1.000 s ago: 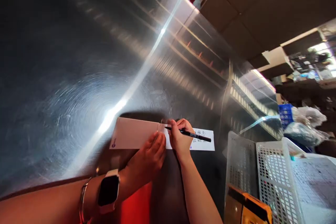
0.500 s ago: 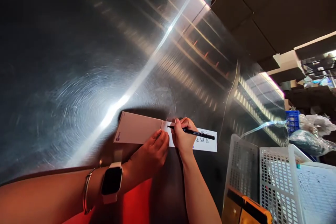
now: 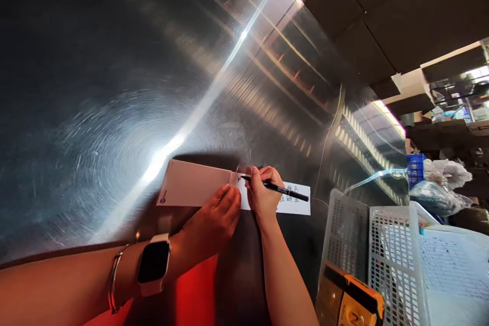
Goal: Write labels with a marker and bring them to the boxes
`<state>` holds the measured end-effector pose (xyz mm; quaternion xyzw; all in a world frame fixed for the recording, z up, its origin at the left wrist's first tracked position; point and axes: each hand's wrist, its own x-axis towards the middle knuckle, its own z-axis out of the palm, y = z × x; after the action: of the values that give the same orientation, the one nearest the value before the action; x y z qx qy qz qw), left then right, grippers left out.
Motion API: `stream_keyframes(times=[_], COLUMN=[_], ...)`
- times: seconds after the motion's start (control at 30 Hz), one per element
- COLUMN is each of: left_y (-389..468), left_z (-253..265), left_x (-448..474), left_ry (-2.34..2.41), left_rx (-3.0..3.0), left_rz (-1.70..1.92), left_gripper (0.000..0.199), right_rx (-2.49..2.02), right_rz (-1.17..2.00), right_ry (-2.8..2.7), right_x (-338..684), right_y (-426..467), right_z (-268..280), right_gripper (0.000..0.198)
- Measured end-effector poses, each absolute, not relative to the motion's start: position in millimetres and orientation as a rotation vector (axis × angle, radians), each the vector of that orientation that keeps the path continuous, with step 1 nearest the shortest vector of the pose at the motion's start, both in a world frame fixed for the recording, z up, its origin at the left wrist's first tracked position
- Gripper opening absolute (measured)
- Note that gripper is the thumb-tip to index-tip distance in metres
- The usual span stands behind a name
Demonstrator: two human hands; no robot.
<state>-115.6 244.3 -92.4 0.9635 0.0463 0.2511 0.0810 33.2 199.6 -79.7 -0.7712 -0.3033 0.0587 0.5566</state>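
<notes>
A narrow notepad (image 3: 196, 183) lies unfolded on the metal table, its pale cover to the left and a white page (image 3: 300, 209) to the right. Handwritten characters show at the page's right end. My right hand (image 3: 267, 196) grips a black pen (image 3: 292, 194), its tip touching the page close to the fold, where a small new mark stands. My left hand (image 3: 221, 214) has its fingers bunched together on the notepad's lower edge beside the fold, holding it; the thumb is mostly hidden. A watch (image 3: 153, 262) and a bangle (image 3: 115, 277) are on my left wrist.
The shiny steel table (image 3: 114, 61) reflects a bright light streak. White perforated baskets (image 3: 346, 229) stand at lower right, with an orange-and-black case (image 3: 355, 295) in front and written sheets (image 3: 446, 260) beside them. Dark boxes (image 3: 382, 5), a blue crate (image 3: 415, 169) and plastic bags (image 3: 439, 197) lie beyond.
The pen has added strokes to the mark near the fold. The whole scene has shifted slightly left and up in view; both hands keep their grips.
</notes>
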Motion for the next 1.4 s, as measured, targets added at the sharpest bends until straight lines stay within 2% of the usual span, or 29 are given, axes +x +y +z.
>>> stream_keyframes(times=[0.2,0.7,0.9,1.1,1.4], left_y=[244.0,244.4,243.9,244.3,242.5], left_z=[-92.3,-92.3,-93.0,-93.6,-95.8], left_x=[-114.6,-114.5,-115.5,-116.4,-117.0], left_ry=[0.134,0.142,0.143,0.132,0.121], left_rx=[2.839,2.852,2.837,2.836,2.825], left_rz=[0.783,0.741,0.746,0.728,0.715], left_gripper=[0.042,0.044,0.042,0.041,0.039], right_rx=[-1.886,-1.836,-1.851,-1.840,-1.867], right_rz=[0.039,0.160,0.007,0.159,0.165], right_ry=[-0.797,-0.695,-0.661,-0.657,-0.669], right_x=[32.4,32.5,33.2,36.6,38.4], right_y=[199.5,196.8,194.7,190.5,189.9], right_z=[-75.0,-79.5,-74.9,-78.6,-76.3], right_gripper=[0.037,0.037,0.038,0.040,0.039])
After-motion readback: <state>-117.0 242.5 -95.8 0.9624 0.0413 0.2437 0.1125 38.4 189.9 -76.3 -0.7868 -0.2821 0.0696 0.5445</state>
